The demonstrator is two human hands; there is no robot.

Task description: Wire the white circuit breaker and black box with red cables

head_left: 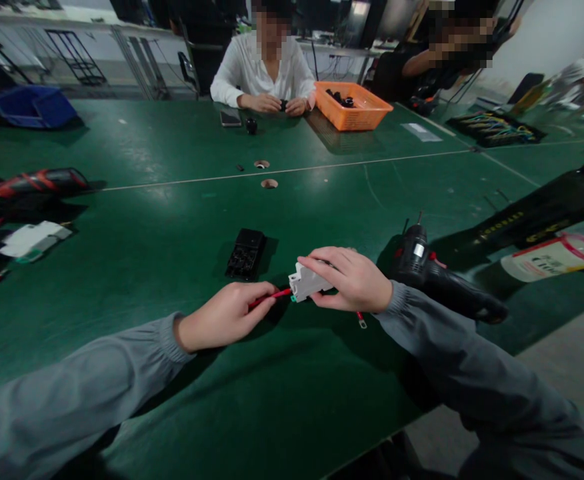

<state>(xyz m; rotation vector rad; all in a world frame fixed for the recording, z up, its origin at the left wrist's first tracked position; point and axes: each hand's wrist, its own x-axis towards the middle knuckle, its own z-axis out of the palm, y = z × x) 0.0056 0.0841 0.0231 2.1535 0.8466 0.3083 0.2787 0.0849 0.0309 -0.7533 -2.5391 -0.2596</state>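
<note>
My right hand (349,280) is closed around a white circuit breaker (306,281) with a green part at its lower edge. Between the thumb and fingers of my left hand (235,312) is a red wire (283,293), whose end meets the breaker's left side. Whether the wire sits inside the terminal I cannot tell. A ring terminal on a red lead (361,322) sticks out below my right hand. Just beyond my left hand, a black plastic housing (246,254) lies on the green table (272,400).
A black power drill (437,277) lies right of my right hand, near a dark bottle (537,207) and a labelled bottle (557,259). Another white breaker (36,240) lies at left. Across the table a person (267,73) handles a small black part beside an orange basket (355,110).
</note>
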